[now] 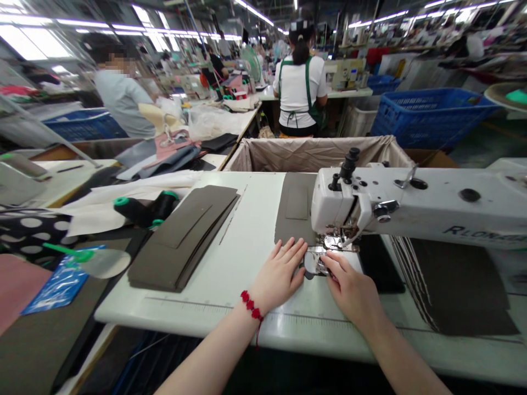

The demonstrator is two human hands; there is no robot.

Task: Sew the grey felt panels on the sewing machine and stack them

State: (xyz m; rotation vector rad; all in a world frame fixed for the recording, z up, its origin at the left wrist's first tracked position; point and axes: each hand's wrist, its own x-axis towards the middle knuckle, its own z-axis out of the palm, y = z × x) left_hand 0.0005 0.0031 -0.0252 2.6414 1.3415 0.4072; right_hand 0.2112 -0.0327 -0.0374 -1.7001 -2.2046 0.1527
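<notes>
Left hand (282, 274) laid flat, nothing gripped, grey panel (293, 230) ahead; right hand (352, 288) kinda curled, sewing machine (420, 200) beyond, hold can't be told.

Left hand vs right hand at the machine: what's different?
- Left hand has its fingers spread out flat; right hand has its fingers drawn closer together.
- Left hand's fingertips are at the near edge of the dark panel; right hand's are at the metal plate.
- Left hand has a red bracelet at the wrist; right hand has none.

Shared: both are ungloved and near the sewing machine.
</notes>
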